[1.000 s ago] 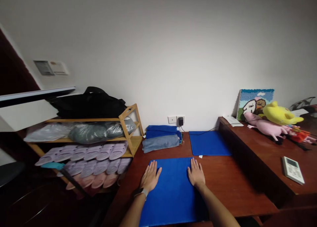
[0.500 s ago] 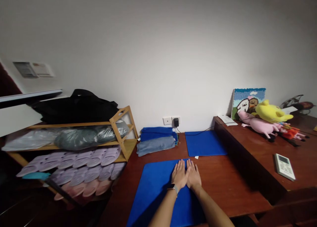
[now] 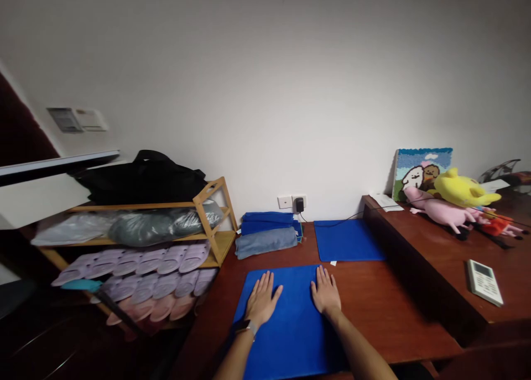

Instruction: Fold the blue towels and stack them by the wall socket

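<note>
- Open left hand (image 3: pixel 262 300) and open right hand (image 3: pixel 326 292): palms down, fingers spread, well apart (dark band on left wrist)
- Under both: flat blue fabric towel (image 3: pixel 290 341), lying on the reddish-brown wooden desk (image 3: pixel 373 313)
- Fingertips just short of towel's far edge
- Beyond it: second flat blue towel (image 3: pixel 347 240), folded blue-and-grey towel stack (image 3: pixel 265 234)
- Bare wood right of the towel

At the bottom edge, we lose the left forearm (image 3: pixel 236 355), the right forearm (image 3: pixel 357 349) and the near end of the blue cloth (image 3: pixel 292 341). We cannot read the wall panel (image 3: pixel 77 120) or the remote control display (image 3: pixel 483 275); both are too small.
</note>
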The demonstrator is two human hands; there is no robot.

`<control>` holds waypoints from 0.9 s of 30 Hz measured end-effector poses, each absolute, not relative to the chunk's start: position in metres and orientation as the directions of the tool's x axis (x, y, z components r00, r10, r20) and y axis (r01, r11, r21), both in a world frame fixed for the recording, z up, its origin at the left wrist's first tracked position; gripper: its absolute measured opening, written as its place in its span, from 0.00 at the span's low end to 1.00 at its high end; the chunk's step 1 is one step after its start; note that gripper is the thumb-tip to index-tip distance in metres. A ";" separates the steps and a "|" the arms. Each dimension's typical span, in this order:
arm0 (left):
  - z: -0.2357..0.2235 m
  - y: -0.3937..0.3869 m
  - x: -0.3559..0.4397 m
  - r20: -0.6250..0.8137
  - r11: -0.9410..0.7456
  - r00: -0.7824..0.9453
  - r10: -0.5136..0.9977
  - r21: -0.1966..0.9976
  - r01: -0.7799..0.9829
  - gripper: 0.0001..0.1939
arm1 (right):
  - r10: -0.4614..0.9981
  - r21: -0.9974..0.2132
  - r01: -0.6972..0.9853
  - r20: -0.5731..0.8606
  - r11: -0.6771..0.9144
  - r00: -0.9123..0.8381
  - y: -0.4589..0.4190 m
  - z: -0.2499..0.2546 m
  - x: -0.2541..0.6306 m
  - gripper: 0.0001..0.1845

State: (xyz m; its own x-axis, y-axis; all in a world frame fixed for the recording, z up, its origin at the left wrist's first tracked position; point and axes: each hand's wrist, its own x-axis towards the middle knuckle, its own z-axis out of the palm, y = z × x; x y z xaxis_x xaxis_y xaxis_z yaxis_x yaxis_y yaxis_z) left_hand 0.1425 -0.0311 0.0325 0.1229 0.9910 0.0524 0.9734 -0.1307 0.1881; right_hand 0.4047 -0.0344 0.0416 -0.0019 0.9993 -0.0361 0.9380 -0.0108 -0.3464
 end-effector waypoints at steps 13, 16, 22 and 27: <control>0.040 -0.043 0.122 0.072 -0.091 0.080 0.994 0.172 0.981 0.46 | 0.998 -0.258 0.966 -0.060 -0.006 -0.009 -0.043 0.050 0.402 0.38; 0.037 -0.041 0.121 0.077 -0.091 0.079 0.994 0.159 0.983 0.46 | 0.999 -0.266 0.964 -0.040 0.025 -0.037 -0.057 0.050 0.403 0.38; 0.030 -0.035 0.120 0.079 -0.088 0.077 0.994 0.152 0.984 0.46 | 0.999 -0.296 0.955 -0.050 -0.016 0.001 -0.079 0.049 0.405 0.38; 0.033 -0.031 0.115 0.061 -0.078 0.069 0.996 0.162 0.984 0.46 | 0.999 -0.318 0.948 -0.050 -0.003 -0.013 -0.079 0.052 0.405 0.38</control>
State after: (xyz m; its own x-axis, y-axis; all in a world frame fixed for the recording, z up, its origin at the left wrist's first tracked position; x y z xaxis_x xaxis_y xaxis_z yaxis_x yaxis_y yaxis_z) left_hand 0.1154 -0.0311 0.0327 0.0690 0.9957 0.0611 0.9837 -0.0781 0.1619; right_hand 0.4045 -0.0787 0.0520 -0.0132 0.9986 -0.0504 0.9481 -0.0035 -0.3179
